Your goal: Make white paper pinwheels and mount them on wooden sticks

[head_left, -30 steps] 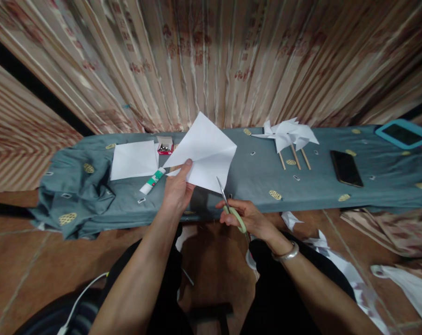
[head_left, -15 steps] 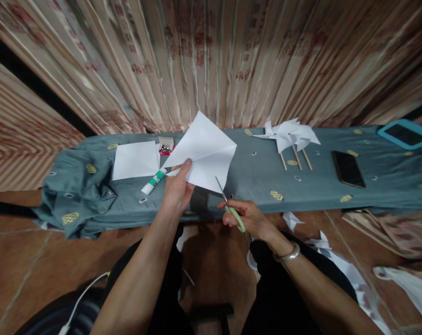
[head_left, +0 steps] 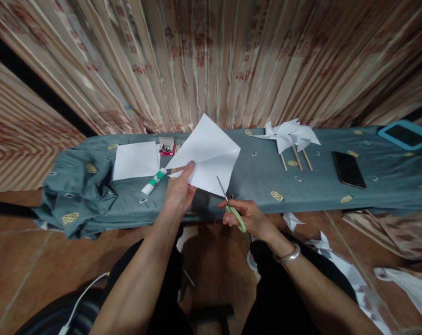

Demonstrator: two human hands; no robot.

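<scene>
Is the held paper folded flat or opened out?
Opened out. The paper in the left hand shows crease lines across one spread sheet; scissors in the right hand meet its lower edge.

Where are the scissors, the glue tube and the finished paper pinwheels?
scissors (head_left: 236,217): head view, on the green handle loop.
glue tube (head_left: 154,180): head view, on the tube's middle.
paper pinwheels (head_left: 290,134): head view, on the white folded blades.

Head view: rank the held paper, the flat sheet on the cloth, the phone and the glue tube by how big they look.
1. Held paper, though it is nearer the camera.
2. Flat sheet.
3. Phone.
4. Glue tube.
</scene>
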